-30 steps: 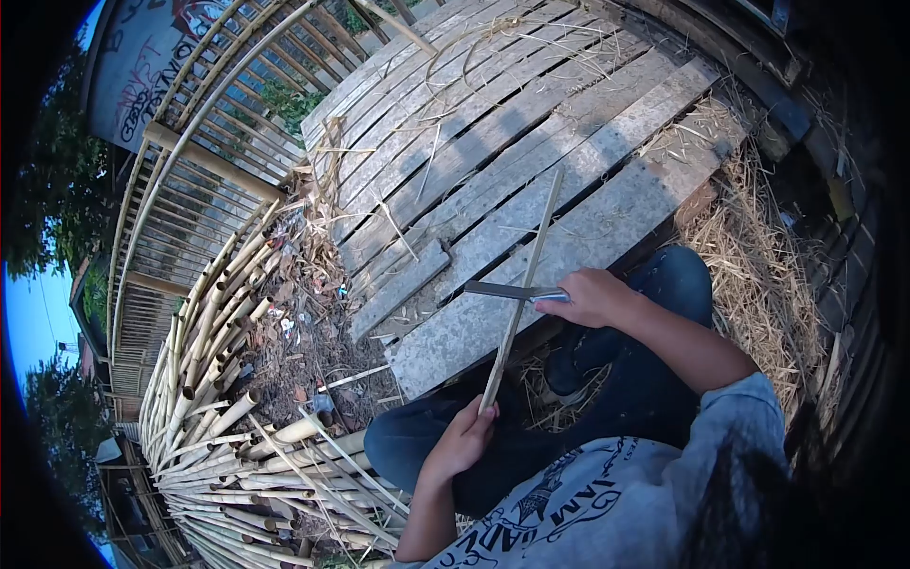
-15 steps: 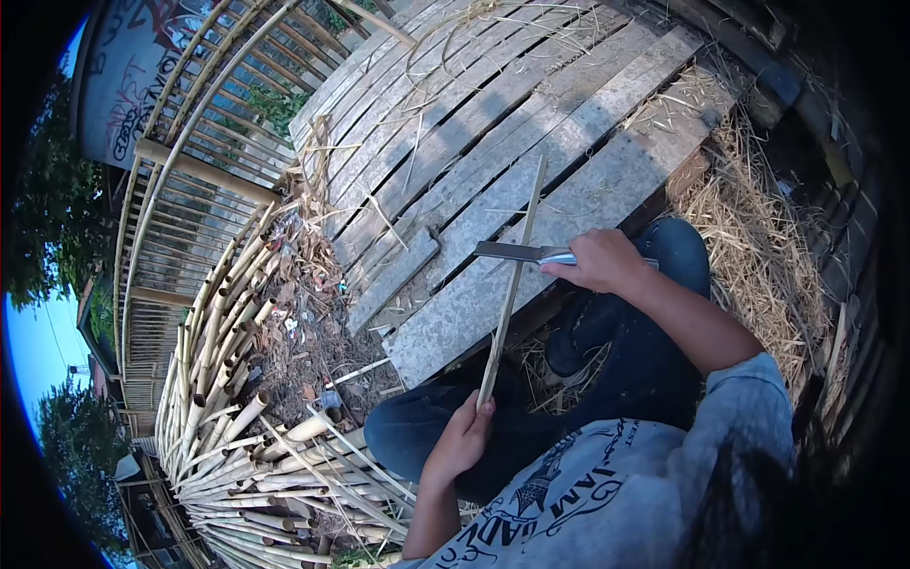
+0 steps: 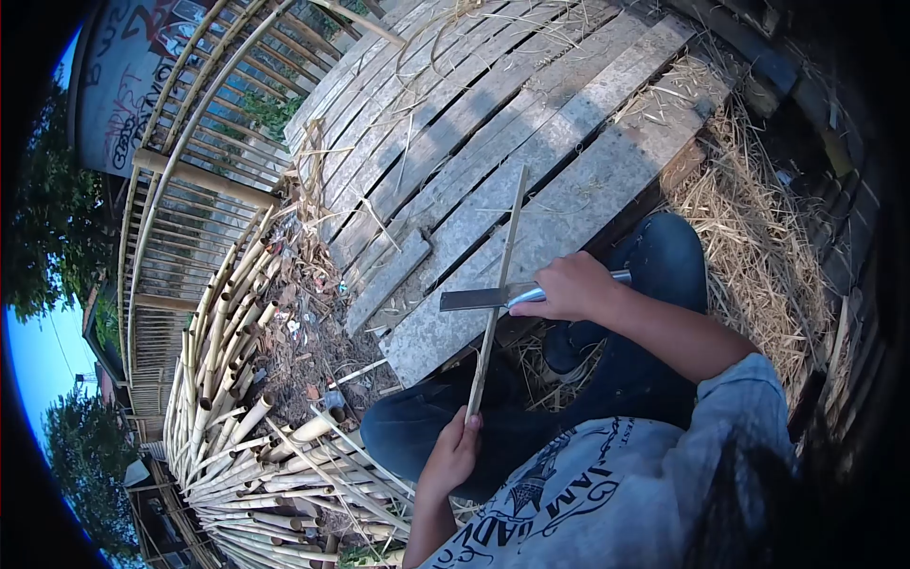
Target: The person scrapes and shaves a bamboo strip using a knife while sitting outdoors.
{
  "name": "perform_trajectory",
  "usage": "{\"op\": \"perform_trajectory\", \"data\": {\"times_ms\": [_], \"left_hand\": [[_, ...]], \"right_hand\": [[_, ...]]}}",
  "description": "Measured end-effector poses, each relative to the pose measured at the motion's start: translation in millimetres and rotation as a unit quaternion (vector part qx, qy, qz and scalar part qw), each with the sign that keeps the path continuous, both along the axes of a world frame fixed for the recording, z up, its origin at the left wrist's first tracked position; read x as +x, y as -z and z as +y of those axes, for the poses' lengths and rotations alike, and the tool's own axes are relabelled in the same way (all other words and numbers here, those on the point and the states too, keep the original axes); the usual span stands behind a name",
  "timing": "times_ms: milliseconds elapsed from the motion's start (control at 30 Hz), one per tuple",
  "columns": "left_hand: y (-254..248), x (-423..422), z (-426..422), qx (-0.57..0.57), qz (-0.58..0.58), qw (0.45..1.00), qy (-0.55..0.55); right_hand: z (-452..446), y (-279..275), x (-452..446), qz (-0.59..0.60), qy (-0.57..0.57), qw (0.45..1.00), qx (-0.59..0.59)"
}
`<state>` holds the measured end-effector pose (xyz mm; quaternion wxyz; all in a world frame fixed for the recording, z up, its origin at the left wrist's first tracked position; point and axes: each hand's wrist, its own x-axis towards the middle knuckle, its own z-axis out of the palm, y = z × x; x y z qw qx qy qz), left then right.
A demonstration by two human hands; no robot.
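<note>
My left hand [image 3: 455, 452] grips the lower end of a thin bamboo strip [image 3: 513, 226], which slants up and away over the plank platform. In my right hand [image 3: 575, 287] is a knife [image 3: 467, 301] with a broad, straight blade and a shiny metal handle, its fingers wrapped round the handle. The blade lies across the strip around its middle and points left. Whether the edge cuts into the strip, I cannot tell. Both hands are in front of my bent knees.
A weathered plank platform [image 3: 578, 180] with gaps between boards lies ahead, strewn with shavings. Cut bamboo poles [image 3: 227, 379] are piled at left beside a bamboo fence [image 3: 213, 204]. Straw-like shavings [image 3: 758, 247] heap up at right. A short loose board [image 3: 389, 280] rests near the platform's left edge.
My right hand has drawn the knife down and left along the strip, closer to my left hand. The strip's far end has shifted slightly left, and my left hand sits a little lower.
</note>
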<state>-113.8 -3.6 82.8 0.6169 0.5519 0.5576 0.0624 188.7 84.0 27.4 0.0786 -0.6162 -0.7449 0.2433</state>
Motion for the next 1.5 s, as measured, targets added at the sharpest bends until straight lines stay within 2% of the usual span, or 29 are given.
{"op": "perform_trajectory", "data": {"times_ms": [67,133,167,267,333,400,467,533,700,733,800,900,1000,1133,1200,1267,1367,1433,1500], "left_hand": [[0.6,-0.5,-1.9,0.003,0.010,1.000,-0.004],[-7.3,-3.3,-4.2,-0.022,0.010,1.000,-0.017],[-9.6,-4.0,-5.1,-0.022,0.013,1.000,-0.018],[-10.3,-3.7,-6.1,-0.057,-0.008,0.998,-0.031],[-4.3,-6.8,-7.1,-0.056,-0.018,0.998,-0.027],[-5.8,-6.0,-7.3,-0.063,-0.016,0.997,-0.033],[-9.4,-7.4,-9.2,-0.074,-0.006,0.996,-0.047],[-13.3,-10.0,-13.6,-0.093,-0.001,0.994,-0.055],[-13.2,-5.3,-15.2,-0.081,-0.004,0.995,-0.062],[-13.4,-3.9,-16.3,-0.087,0.001,0.994,-0.068],[-12.1,-2.8,-13.1,-0.087,0.006,0.994,-0.066],[-14.0,-9.4,-26.7,-0.100,0.018,0.991,-0.090],[-14.7,-5.6,-22.9,-0.081,0.015,0.994,-0.078],[-16.8,-10.6,-22.6,-0.116,0.013,0.988,-0.099],[-15.1,-11.0,-25.1,-0.111,0.015,0.989,-0.097],[-11.4,-13.5,-33.4,-0.105,0.019,0.989,-0.101],[-7.7,-14.8,-34.2,-0.064,0.024,0.994,-0.085],[-9.8,-15.5,-34.5,-0.087,0.009,0.992,-0.093],[-9.7,-17.5,-32.3,-0.104,-0.002,0.990,-0.099]], "right_hand": [[-7.1,7.1,-8.6,0.035,0.005,0.999,-0.021],[4.1,20.6,7.3,0.023,0.048,0.999,0.007],[14.3,23.1,19.6,0.017,0.112,0.994,-0.010],[22.2,21.8,22.9,-0.022,0.097,0.995,0.022],[10.2,18.9,6.7,0.024,0.074,0.996,0.045],[-0.5,8.9,-8.0,0.012,-0.016,1.000,-0.022],[3.0,19.1,-5.6,0.032,-0.009,0.999,-0.025],[23.2,21.5,17.7,0.000,0.100,0.995,-0.023],[20.0,16.1,4.4,0.004,0.085,0.996,-0.031],[11.8,6.7,-0.8,0.039,0.040,0.997,-0.045],[6.8,11.7,-9.7,0.010,-0.015,0.999,-0.046],[25.2,22.0,13.4,0.027,0.043,0.997,-0.063],[39.8,17.2,26.0,-0.024,0.122,0.992,-0.036],[15.1,18.0,-4.5,0.010,-0.019,0.999,-0.046],[22.0,20.3,8.5,0.013,0.004,1.000,-0.025],[42.1,39.8,30.0,-0.003,0.147,0.989,-0.006],[40.2,21.0,16.6,-0.043,0.096,0.994,0.011],[30.0,11.1,10.8,-0.045,0.032,0.999,0.003],[28.0,7.6,15.3,-0.050,0.028,0.998,-0.007]]}}
